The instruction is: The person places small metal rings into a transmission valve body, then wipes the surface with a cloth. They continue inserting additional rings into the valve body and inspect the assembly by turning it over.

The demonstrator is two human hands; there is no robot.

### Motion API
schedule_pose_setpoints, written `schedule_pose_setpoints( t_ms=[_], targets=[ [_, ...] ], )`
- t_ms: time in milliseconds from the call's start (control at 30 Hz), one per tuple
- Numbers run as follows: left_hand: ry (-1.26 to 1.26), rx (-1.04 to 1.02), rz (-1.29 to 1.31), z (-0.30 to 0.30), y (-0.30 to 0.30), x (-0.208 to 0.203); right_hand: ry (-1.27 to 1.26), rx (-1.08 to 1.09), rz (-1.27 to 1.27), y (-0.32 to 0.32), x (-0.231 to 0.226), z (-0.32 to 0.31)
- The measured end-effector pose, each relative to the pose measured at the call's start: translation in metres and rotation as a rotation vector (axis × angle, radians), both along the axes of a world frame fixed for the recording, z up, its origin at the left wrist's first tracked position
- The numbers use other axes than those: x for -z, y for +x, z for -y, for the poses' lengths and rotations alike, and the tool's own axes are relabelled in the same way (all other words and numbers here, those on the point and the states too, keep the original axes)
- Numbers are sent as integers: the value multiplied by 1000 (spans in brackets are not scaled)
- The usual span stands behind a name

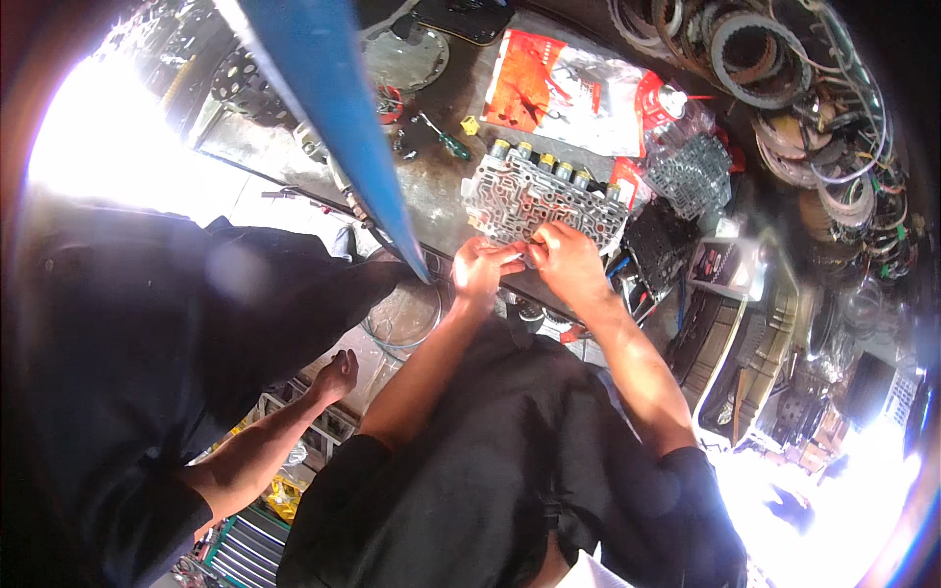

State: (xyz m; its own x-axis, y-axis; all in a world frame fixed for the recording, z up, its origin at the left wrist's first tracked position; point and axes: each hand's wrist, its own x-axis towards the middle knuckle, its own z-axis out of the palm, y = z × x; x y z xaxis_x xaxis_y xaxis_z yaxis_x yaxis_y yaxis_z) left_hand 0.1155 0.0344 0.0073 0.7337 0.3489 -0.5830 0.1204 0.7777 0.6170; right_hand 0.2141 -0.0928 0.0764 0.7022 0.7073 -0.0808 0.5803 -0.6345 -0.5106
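Auto repair workshop — greasy bench [441,186], valve body [539,201], clutch rings [755,49], screwdriver [443,137].

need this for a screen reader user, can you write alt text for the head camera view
Seen from above, a person's left hand and right hand meet at the near edge of a grey metal valve body lying on a cluttered workbench, pinching something too small to identify. A second person in dark clothes stands at the left, one hand hanging low.

Grimy workbench [446,186], valve body [534,201], green screwdriver [446,140], red-and-clear bag [578,93]
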Motion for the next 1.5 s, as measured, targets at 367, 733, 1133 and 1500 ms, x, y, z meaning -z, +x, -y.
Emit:
schedule_pose_setpoints(
  t_ms=[367, 733, 1133, 1500],
  targets=[
    [-79, 50, 60, -2, -3, 16, 127, -342, -93, 79, 27, -186],
    [-55, 135, 136, -8, -17, 40, -30, -214, 38, 76, 128, -279],
    [59, 214, 50, -20, -23, 27, 502, -50, -1031, 54, 0, -189],
    [327, 149, -32, 14, -12, 18, 883, 591, -390, 86, -119, 337]
  ],
)
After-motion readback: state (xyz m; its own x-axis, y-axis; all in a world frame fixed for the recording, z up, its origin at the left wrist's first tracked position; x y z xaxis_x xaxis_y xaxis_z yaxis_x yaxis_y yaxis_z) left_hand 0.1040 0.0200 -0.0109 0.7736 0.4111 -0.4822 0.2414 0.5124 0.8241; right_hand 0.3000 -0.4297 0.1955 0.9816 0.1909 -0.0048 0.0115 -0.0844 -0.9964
